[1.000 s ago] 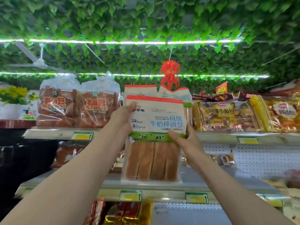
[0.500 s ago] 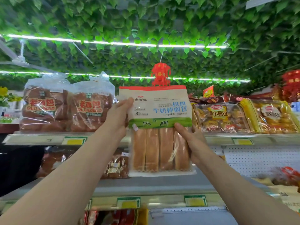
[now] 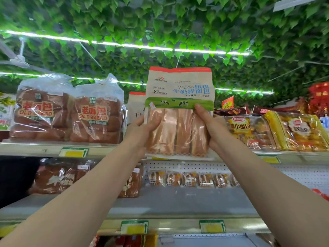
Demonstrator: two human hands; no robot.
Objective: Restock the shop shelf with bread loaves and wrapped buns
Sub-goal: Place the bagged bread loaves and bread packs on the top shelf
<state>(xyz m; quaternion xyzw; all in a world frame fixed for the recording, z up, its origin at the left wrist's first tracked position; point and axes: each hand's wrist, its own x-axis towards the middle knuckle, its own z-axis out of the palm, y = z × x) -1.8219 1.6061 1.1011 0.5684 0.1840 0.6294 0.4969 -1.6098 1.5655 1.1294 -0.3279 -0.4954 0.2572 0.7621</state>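
- Holding one bag of stick bread (image 3: 179, 113) upright at the front edge of the top shelf (image 3: 44, 148); left hand (image 3: 142, 129) grips its left side, thumb over the clear front, and right hand (image 3: 210, 129) grips its right side, thumb up at the green band. Bag not yet set down.
- Top shelf is crowded: two bagged loaves (image 3: 69, 111) on the left, yellow bun packs (image 3: 274, 131) on the right, and a second stick-bread bag (image 3: 136, 107) standing just behind. The slot between looks narrow; pushing in hard could topple the bag behind or shove a loaf.
- Bag is tall, thin and soft. Let go before its base sits flat on the shelf and it likely tips forward off the edge.
- Squeeze risk: thumbs press straight on the bread sticks; a tight hold could dent them.
- Lower shelf (image 3: 178, 202) carries small wrapped buns (image 3: 188, 179) directly beneath; a dropped bag would likely land there or near them.
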